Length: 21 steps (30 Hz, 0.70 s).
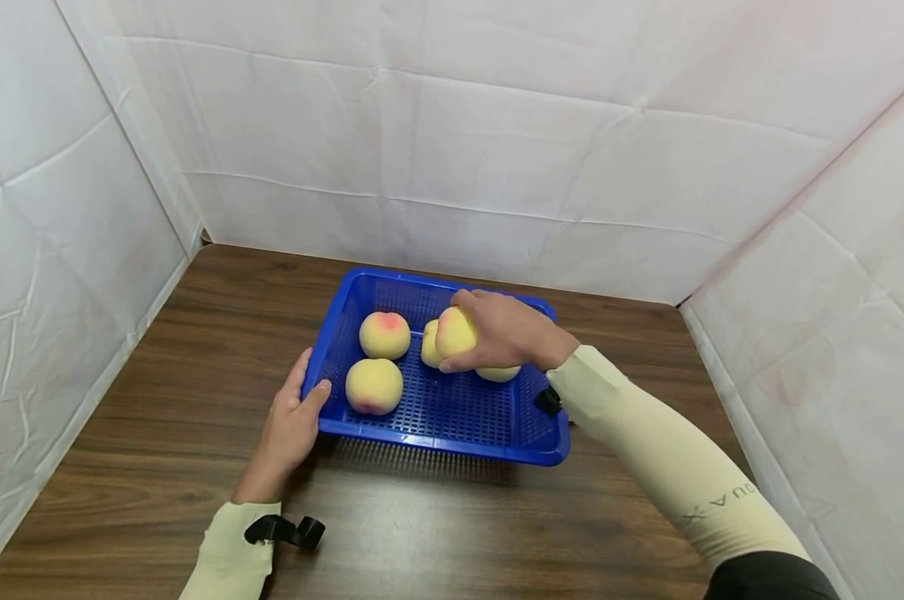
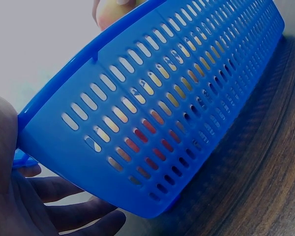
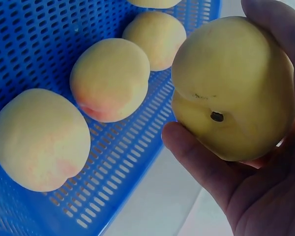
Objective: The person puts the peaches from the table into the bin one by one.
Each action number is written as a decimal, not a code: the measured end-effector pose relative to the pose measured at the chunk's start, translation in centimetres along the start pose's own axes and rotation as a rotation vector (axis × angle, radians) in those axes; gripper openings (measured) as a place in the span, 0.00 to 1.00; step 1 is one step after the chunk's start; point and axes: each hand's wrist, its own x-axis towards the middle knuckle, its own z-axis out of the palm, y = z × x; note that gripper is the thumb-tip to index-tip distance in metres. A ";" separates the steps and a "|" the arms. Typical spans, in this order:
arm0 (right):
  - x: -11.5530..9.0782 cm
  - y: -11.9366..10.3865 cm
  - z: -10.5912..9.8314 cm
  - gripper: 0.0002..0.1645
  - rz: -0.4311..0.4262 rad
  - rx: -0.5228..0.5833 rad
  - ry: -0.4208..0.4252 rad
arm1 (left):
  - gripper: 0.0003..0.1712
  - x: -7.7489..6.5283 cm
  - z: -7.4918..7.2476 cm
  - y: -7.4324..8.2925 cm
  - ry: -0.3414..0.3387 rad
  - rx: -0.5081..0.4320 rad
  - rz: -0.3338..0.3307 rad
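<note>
A blue plastic basket (image 1: 452, 444) with slotted sides sits on the table. My left hand (image 1: 290, 425) grips its left end, thumb over the rim and fingers along the outside; the left wrist view has those fingers (image 2: 83, 214) beside the basket wall. Above the basket, my right hand (image 1: 507, 329) holds a yellow peach (image 1: 456, 332) with a pink blush. In the right wrist view the held peach (image 3: 231, 88) shows its small dark stem hole between thumb and fingers. Several more peaches lie inside, among them two at the left (image 1: 374, 387) and one (image 1: 499, 374) partly hidden under my right hand.
The table (image 1: 452, 533) has a dark wood-grain top. White sheeting (image 1: 466, 150) hangs behind it and along both sides. The basket stands near the table's back edge. Black straps (image 1: 285, 531) are on my sleeves near the wrists.
</note>
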 end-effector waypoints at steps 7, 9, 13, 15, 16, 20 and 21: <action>0.1 -0.6 0.4 0.45 0.022 -0.008 -0.033 | 0.34 0.0 0.0 -0.1 0.002 -0.019 0.001; 0.2 -0.7 0.5 0.46 0.026 -0.025 -0.045 | 0.34 0.0 0.0 -0.1 0.002 -0.013 -0.004; 0.2 -0.8 0.9 0.47 0.035 -0.044 -0.068 | 0.35 -0.1 -0.1 0.0 0.003 -0.003 -0.010; 0.3 -0.9 1.2 0.47 0.036 -0.052 -0.069 | 0.35 0.0 -0.2 0.1 0.002 0.000 -0.007; 0.3 -0.9 1.3 0.47 0.035 -0.058 -0.068 | 0.35 0.0 -0.2 0.1 0.001 0.000 -0.006; 0.5 -1.1 1.9 0.48 0.022 -0.095 -0.061 | 0.35 0.0 -0.1 0.2 0.001 0.003 -0.004; 0.5 -1.2 2.1 0.48 0.021 -0.104 -0.062 | 0.34 0.0 -0.1 0.2 0.001 0.005 -0.007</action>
